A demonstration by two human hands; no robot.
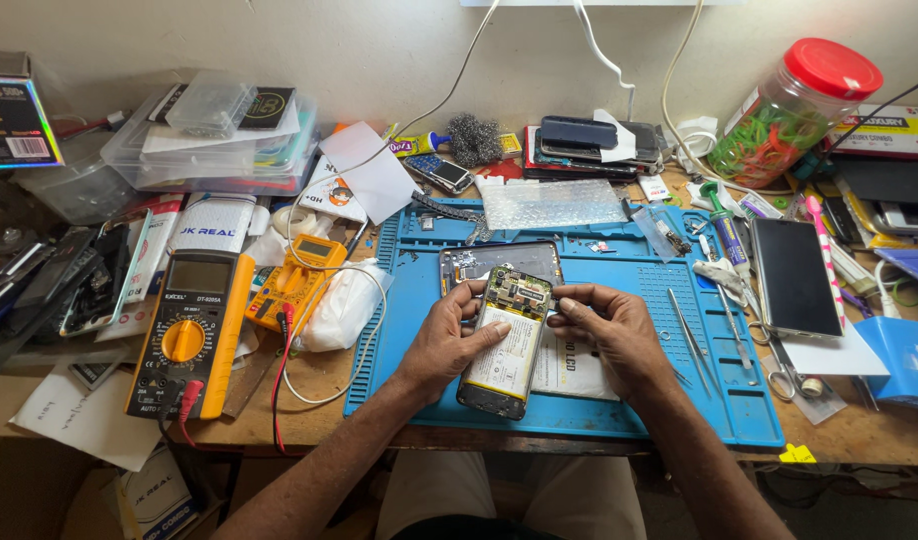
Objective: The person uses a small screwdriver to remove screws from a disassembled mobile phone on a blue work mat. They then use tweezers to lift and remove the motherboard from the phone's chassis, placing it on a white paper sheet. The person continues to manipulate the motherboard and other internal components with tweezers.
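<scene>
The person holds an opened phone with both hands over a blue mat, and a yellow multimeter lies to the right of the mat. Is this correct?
Not quite. The yellow multimeter lies to the left of the blue mat, not the right, as the head view shows. The rest holds: left hand and right hand hold the opened phone over the mat.

Even, bright daylight-like illumination; soft shadows under the hands on the blue mat (619, 300). Mild glare on the dark phone screen (794, 275) right of it. Wide-angle bending at frame edges; focus sharp throughout.
</scene>
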